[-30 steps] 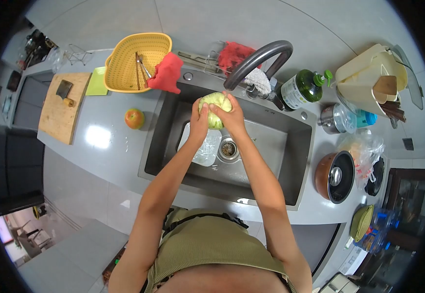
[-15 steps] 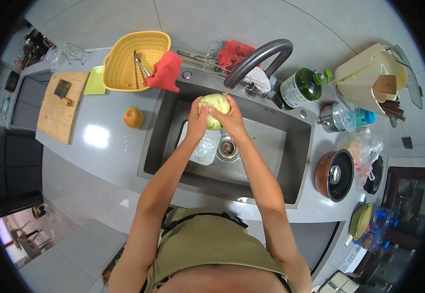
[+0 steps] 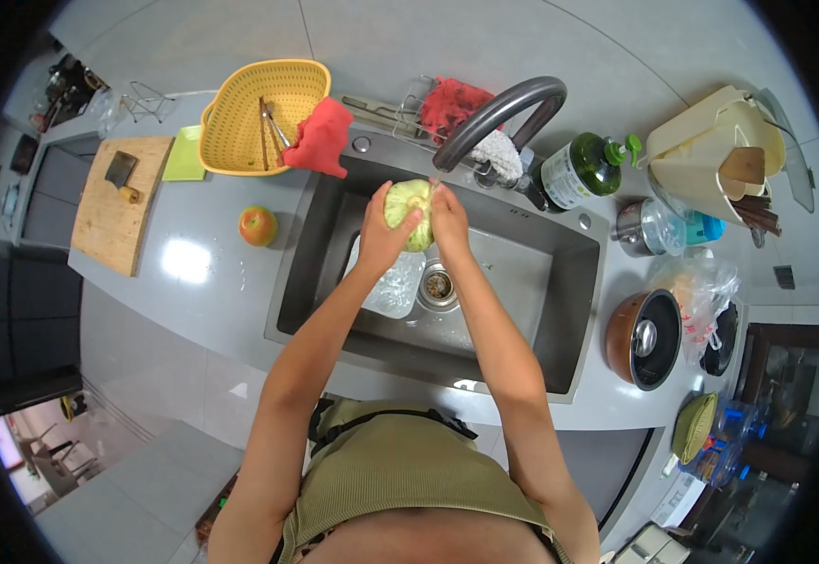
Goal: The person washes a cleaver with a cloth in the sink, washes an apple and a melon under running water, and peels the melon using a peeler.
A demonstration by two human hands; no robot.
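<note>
Left hand (image 3: 387, 228) cupped round the left and near side of the cabbage (image 3: 409, 209), thumb laid across its near face; gripping it. Right hand (image 3: 449, 218) on its right side, fingers bunched at the edge; can't tell if they pinch it or only brace it. Cabbage sits between the two hands, held up over the sink (image 3: 532, 282), toward the far side. Faucet (image 3: 496, 113) arches in from the right, spout end just beyond the right fingertips. Below and nearer the body: clear tray (image 3: 393, 289) in the basin, drain (image 3: 439, 286) just right of it. Left on the counter: apple (image 3: 258, 226), yellow basket (image 3: 226, 117) with red cloth (image 3: 318, 139) draped over its edge. Right: green pump bottle (image 3: 574, 169) behind the sink, pot (image 3: 620, 336) beside it.
</note>
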